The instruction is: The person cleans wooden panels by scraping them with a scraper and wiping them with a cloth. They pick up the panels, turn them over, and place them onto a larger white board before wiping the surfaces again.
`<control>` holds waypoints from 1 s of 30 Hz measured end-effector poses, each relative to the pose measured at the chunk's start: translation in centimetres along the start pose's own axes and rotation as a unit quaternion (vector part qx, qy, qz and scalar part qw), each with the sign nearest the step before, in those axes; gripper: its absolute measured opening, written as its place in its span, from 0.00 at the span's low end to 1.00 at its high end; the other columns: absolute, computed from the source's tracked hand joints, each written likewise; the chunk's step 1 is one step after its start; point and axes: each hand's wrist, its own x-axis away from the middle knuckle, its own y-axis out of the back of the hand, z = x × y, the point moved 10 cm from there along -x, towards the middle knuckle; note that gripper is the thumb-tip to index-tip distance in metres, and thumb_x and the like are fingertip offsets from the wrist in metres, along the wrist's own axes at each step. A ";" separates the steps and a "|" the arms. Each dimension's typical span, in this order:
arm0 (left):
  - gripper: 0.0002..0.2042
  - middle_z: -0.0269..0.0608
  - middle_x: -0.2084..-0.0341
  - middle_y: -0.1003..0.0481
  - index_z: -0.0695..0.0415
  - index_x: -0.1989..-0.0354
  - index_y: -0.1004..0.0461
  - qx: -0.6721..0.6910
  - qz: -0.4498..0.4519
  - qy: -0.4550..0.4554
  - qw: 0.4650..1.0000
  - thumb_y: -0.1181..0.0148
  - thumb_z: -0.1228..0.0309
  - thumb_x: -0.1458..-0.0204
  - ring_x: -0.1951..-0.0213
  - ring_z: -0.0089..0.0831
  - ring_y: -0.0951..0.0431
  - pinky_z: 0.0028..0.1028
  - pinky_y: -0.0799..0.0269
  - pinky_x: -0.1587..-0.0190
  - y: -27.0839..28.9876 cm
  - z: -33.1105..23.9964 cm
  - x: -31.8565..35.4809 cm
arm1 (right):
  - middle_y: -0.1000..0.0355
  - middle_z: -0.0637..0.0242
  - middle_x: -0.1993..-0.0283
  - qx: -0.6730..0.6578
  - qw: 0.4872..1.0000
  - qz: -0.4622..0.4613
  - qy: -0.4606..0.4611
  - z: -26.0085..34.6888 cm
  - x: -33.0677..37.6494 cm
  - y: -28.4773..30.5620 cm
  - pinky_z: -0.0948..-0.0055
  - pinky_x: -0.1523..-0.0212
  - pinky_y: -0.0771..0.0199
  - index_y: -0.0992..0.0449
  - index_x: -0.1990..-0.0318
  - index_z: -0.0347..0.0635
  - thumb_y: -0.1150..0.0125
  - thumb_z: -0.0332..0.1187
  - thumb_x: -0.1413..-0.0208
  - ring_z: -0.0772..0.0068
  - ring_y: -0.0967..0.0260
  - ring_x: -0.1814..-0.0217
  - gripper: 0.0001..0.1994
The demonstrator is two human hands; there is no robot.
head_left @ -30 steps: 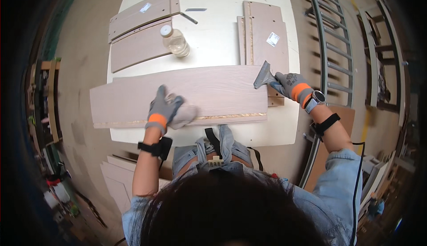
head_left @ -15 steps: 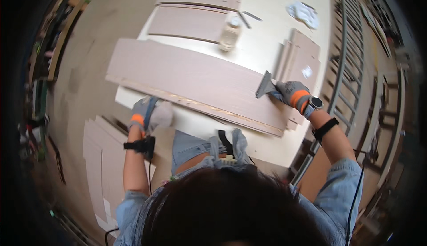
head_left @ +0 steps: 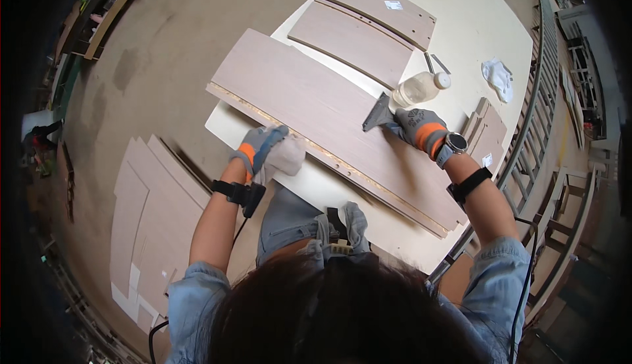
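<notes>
A long pale wooden board [head_left: 329,110] lies slantwise across the white table, its near edge showing a strip of bare, lighter wood. My left hand [head_left: 262,148], in a grey glove with an orange cuff, is closed around a whitish cloth [head_left: 288,156] at that near edge. Over the right part of the board, my gloved right hand [head_left: 421,129] grips a scraper [head_left: 377,113] with a wide grey blade. The blade is close above or on the board's face; I cannot tell which. Just beyond that hand is a clear plastic bottle [head_left: 416,90] with a white cap.
Two shorter boards [head_left: 355,34] lie at the far side of the white table [head_left: 474,28]. A white rag [head_left: 498,79] and more small panels [head_left: 486,130] are toward the right. Panels [head_left: 158,212] are stacked at lower left. A metal roller rack [head_left: 543,81] runs along the right.
The view has turned, so the table appears shifted right. My left hand with the cloth has come up to the board's near edge. My right hand with the scraper has moved nearer the bottle.
</notes>
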 end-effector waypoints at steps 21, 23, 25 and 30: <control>0.20 0.50 0.67 0.23 0.61 0.63 0.24 -0.052 0.074 0.088 0.992 0.42 0.54 0.52 0.62 0.42 0.23 0.32 0.30 0.58 -0.2 3.3 -2.2 | 0.27 0.54 0.71 0.045 0.996 0.023 0.067 16.8 -22.1 11.7 0.59 0.63 0.29 0.28 0.62 0.42 0.52 0.47 0.44 0.51 0.28 0.65 0.17; 0.20 0.51 0.67 0.23 0.61 0.63 0.23 -0.072 0.078 0.114 0.988 0.42 0.54 0.52 0.62 0.44 0.23 0.32 0.29 0.58 -0.2 3.2 -2.0 | 0.26 0.54 0.70 0.040 0.997 0.028 0.064 18.0 -23.8 12.3 0.60 0.63 0.29 0.28 0.62 0.42 0.52 0.48 0.44 0.52 0.28 0.65 0.18; 0.20 0.52 0.69 0.24 0.59 0.65 0.23 -0.116 0.073 0.121 0.983 0.43 0.53 0.53 0.64 0.47 0.24 0.34 0.30 0.59 -0.4 3.7 -1.7 | 0.26 0.54 0.69 0.059 0.995 0.009 0.082 19.0 -25.6 13.0 0.60 0.63 0.29 0.28 0.62 0.42 0.53 0.48 0.44 0.52 0.28 0.64 0.18; 0.19 0.52 0.71 0.24 0.59 0.66 0.23 -0.054 0.071 0.081 0.993 0.42 0.54 0.53 0.67 0.44 0.24 0.34 0.30 0.61 -1.2 3.4 -1.8 | 0.26 0.52 0.66 -0.024 0.992 -0.078 0.097 20.1 -25.3 13.8 0.58 0.60 0.29 0.29 0.59 0.41 0.54 0.47 0.44 0.51 0.28 0.62 0.19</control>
